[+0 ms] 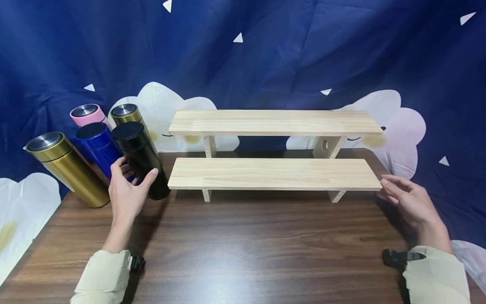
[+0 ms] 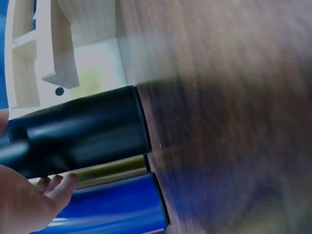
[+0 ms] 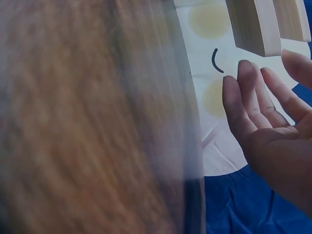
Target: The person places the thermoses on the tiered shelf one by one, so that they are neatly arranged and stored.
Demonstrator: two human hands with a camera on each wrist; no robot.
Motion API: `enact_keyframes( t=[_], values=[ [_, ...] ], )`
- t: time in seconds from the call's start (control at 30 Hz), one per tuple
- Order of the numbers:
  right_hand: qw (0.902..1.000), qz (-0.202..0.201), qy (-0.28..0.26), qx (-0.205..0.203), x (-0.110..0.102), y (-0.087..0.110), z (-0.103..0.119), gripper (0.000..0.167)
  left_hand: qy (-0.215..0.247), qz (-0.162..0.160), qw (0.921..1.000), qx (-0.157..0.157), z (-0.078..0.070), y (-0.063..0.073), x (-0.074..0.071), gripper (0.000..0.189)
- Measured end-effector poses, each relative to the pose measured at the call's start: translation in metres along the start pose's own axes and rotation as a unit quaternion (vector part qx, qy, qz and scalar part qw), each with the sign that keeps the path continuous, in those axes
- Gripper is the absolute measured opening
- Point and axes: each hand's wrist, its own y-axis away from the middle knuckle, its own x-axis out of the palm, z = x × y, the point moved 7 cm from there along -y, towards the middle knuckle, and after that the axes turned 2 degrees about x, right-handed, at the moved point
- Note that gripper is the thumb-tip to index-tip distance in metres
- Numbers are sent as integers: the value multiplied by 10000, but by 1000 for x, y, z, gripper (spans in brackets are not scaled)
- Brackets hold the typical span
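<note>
A black thermos bottle (image 1: 142,162) stands upright on the table, left of a two-tier wooden shelf (image 1: 273,174). My left hand (image 1: 127,190) holds it around its lower body, thumb across the front and fingers along the left side. In the left wrist view the fingers (image 2: 63,190) lie between the black bottle (image 2: 83,131) and a blue bottle (image 2: 117,202). At the shelf's right end, my right hand (image 1: 411,204) has loosely bent fingers, its fingertips close to the lower board's edge. The right wrist view shows this hand (image 3: 275,126) holding nothing, just below the board ends (image 3: 265,29).
Around the black bottle stand a blue bottle (image 1: 96,143), a pink one (image 1: 87,114), a gold one (image 1: 127,113) behind, and a larger gold one (image 1: 70,169) at far left. Brown wooden table (image 1: 243,245) extends in front. A dark blue patterned cloth (image 1: 273,63) hangs behind.
</note>
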Motion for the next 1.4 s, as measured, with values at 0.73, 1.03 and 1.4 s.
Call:
enact_keyframes(
  t=[0.73, 1.03, 1.4],
  values=[
    [9981, 239, -560, 109, 1, 0, -5, 27, 227, 216, 9989, -362, 5, -7, 5, 88],
    [9990, 104, -404, 137, -1, 2, -6, 27, 258, 188, 9988, -383, 7, -9, 6, 89],
    [9997, 83, -248, -25, 2, 1, -2, 21, 324, 72, 9989, -320, 5, -12, 6, 88]
  ],
)
